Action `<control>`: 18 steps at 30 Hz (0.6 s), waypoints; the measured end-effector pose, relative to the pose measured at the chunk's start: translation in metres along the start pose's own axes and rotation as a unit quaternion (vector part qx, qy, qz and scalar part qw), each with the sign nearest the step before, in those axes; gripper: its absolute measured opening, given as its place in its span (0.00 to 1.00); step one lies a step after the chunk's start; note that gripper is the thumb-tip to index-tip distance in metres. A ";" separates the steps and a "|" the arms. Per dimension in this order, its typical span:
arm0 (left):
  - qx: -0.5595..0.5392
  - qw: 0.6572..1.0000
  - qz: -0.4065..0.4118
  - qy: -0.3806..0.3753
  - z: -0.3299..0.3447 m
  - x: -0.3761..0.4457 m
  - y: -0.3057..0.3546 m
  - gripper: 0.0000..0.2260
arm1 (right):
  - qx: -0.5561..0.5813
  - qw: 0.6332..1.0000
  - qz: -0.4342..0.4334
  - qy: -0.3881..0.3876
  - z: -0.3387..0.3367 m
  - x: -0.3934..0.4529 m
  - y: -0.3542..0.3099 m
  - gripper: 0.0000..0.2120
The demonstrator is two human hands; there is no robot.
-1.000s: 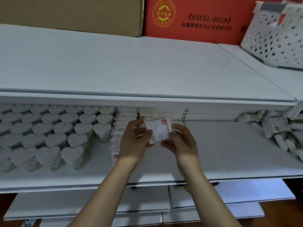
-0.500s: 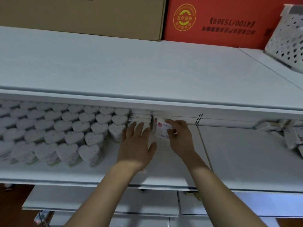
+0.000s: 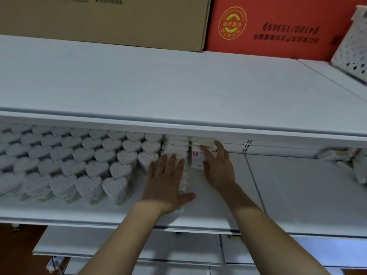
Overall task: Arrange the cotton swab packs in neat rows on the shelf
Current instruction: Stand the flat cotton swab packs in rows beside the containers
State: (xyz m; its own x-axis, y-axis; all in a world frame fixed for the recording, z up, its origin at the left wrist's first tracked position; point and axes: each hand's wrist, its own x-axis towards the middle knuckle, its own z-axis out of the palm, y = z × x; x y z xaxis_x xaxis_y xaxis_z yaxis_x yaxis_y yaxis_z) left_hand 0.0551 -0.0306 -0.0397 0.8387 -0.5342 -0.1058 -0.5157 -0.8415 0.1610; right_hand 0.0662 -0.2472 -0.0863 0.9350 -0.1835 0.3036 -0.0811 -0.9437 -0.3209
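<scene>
Flat white cotton swab packs stand in a row [image 3: 175,147] running front to back on the middle shelf [image 3: 278,195]. My left hand [image 3: 165,183] lies flat on top of this row, fingers straight and spread. To its right a second, shorter row [image 3: 200,144] begins at the back. Its front pack [image 3: 197,159], white with a red mark, stands upright. My right hand [image 3: 217,165] rests against that pack with straight fingers, index along its top edge. How deep the rows go is hidden under the upper shelf.
Several heart-shaped swab boxes [image 3: 79,159] fill the shelf's left part. Loose packs [image 3: 337,155] lie at the far right. On the upper shelf [image 3: 178,92] stand a brown carton [image 3: 109,18], a red carton [image 3: 278,26] and a perforated white basket [image 3: 351,44].
One second ago both hands held one pack in front of the shelf. The right hand carried it back into the second row; the left hand went flat onto the first row.
</scene>
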 end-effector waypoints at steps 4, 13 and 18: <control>-0.001 1.000 0.011 0.028 0.000 0.005 0.004 0.47 | -0.030 0.999 -0.012 0.004 -0.007 -0.004 -0.001 0.33; -0.016 0.994 0.064 0.088 -0.009 0.013 0.053 0.46 | -0.024 0.996 0.060 0.062 -0.046 -0.071 0.018 0.28; -0.021 0.992 0.114 0.056 0.004 0.011 0.113 0.38 | -0.057 0.986 0.114 0.110 -0.082 -0.128 0.048 0.25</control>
State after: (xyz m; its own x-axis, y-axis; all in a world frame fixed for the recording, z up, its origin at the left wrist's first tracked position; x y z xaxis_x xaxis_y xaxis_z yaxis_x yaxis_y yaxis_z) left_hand 0.0055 -0.1324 -0.0261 0.7162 -0.6963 0.0466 -0.6886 -0.6943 0.2092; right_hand -0.0860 -0.2915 -0.0672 0.7921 -0.4370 0.4261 -0.3300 -0.8939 -0.3033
